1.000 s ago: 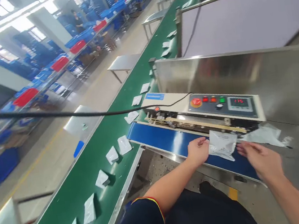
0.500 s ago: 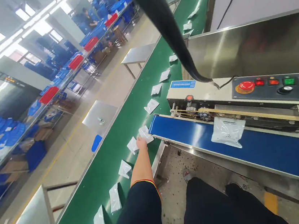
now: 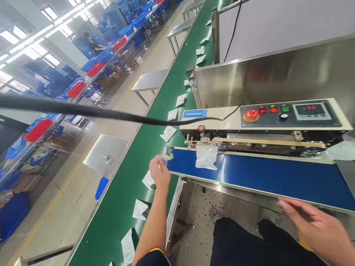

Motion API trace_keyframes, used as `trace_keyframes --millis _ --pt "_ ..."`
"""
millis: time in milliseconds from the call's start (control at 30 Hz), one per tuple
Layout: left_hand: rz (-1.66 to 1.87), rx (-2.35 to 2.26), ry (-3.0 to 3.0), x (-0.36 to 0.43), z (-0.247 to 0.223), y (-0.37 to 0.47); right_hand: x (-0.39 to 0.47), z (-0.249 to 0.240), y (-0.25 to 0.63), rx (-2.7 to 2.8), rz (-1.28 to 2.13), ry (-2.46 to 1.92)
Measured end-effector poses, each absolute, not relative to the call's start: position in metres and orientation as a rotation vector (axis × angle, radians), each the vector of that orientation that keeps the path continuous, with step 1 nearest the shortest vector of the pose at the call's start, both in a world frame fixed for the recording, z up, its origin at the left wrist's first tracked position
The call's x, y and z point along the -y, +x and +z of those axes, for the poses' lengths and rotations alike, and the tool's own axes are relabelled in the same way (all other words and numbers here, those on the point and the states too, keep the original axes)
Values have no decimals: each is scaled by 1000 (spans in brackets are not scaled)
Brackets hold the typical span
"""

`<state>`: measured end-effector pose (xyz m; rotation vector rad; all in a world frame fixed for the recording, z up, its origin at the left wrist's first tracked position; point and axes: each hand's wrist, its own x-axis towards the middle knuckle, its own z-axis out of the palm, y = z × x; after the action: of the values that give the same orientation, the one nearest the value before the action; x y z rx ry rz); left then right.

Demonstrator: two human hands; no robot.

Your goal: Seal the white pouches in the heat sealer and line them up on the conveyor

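My left hand (image 3: 160, 171) is closed on a small silver-white pouch (image 3: 167, 153), lifted over the green conveyor belt (image 3: 123, 191) beside the left end of the blue belt (image 3: 261, 181). The held pouch is blurred. Several more flat pouches lie spaced along the green belt, one pouch (image 3: 148, 179) just below my left wrist. Another white pouch (image 3: 206, 157) hangs at the band sealer (image 3: 214, 117), its upper edge at the sealing bands and its body over the blue belt. My right hand (image 3: 320, 225), fingers stretched out and holding nothing, is by the blue belt's front edge.
The sealer's panel has a red stop button (image 3: 251, 115) and a lit display (image 3: 309, 110). A black cable (image 3: 97, 111) crosses the view. Clear plastic (image 3: 347, 148) lies at the sealer's right end. Steel tables (image 3: 105, 154) stand beyond the green belt; people work farther back.
My left hand has raised a pouch off the green belt. My right hand has come well into view from the right edge. The pouch at the sealer now appears nearer its left end.
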<state>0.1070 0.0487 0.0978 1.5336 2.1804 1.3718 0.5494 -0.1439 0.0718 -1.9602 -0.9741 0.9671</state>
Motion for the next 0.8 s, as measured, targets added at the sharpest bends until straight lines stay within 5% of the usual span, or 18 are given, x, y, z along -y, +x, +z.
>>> trace_keyframes --millis 200,367,800 --pt "1121 -1527 1460 11 110 300 86 105 520 1192 894 -1550" --pt "830 -1225 1399 37 93 435 98 95 584 997 734 -1729" --pt "607 -1349 832 -9 35 585 70 60 733 155 864 -1943"
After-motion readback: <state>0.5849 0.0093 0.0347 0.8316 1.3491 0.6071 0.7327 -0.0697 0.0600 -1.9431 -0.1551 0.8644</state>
